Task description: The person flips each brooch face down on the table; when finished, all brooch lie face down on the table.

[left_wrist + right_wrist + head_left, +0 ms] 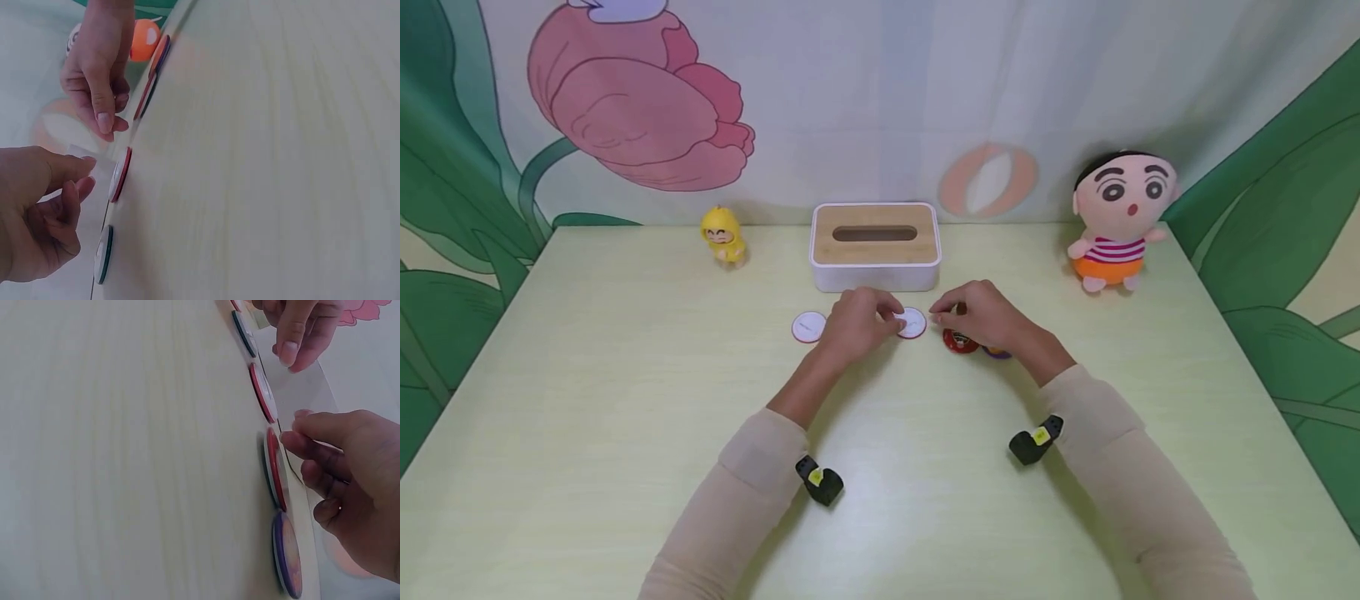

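Above a row of round flat badges, my left hand [863, 323] hovers with thumb and index fingertip a little apart, nothing between them. Its fingertips overlap the edge of a white-faced, red-rimmed badge [912, 323] in the head view. My right hand [985, 317] is just right of that badge, fingers bent and holding nothing, over a red badge [960, 342]. A purple-rimmed badge [997, 354] lies partly under this hand. Another white-faced badge [808, 327] lies left of my left hand. A green-rimmed badge [245, 334], hidden in the head view, shows in both wrist views.
Behind the badges stands a white tissue box [876, 277] with a wooden top. A small yellow figurine [722, 237] stands at the back left of the table [625, 417], a plush doll [1120, 221] at the back right. A printed curtain [850, 100] hangs behind.
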`<state>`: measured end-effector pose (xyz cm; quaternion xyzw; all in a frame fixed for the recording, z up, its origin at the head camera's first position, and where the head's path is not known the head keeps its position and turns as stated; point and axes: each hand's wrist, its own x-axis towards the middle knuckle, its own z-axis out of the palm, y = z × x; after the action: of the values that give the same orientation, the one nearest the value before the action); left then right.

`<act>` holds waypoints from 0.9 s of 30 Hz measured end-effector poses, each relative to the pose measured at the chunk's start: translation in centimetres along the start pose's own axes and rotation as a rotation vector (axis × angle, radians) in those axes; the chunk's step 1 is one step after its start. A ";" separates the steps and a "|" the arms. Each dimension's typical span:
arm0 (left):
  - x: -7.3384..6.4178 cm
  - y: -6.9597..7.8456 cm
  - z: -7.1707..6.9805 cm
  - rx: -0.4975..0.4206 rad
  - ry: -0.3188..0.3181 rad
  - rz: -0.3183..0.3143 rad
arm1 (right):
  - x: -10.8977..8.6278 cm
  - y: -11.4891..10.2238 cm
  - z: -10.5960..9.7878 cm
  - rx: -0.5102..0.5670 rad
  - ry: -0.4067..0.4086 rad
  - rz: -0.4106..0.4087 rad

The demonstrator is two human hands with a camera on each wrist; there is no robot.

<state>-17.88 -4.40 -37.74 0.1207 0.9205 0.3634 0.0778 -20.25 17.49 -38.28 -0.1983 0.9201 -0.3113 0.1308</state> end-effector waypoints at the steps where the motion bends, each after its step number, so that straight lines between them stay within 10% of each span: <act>1: -0.1 0.1 0.1 -0.018 -0.005 0.008 | -0.2 0.1 -0.1 -0.001 0.006 0.000; 12: -0.1 1.6 2.1 -0.090 -0.075 0.119 | -2.6 1.7 -1.6 0.004 0.036 0.053; 27: 1.0 2.7 4.1 0.027 -0.171 0.077 | -4.0 3.5 -2.1 0.009 -0.031 0.100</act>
<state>-17.48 0.43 -38.93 0.1875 0.9101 0.3420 0.1403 -18.45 22.97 -38.39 -0.1562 0.9253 -0.3056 0.1612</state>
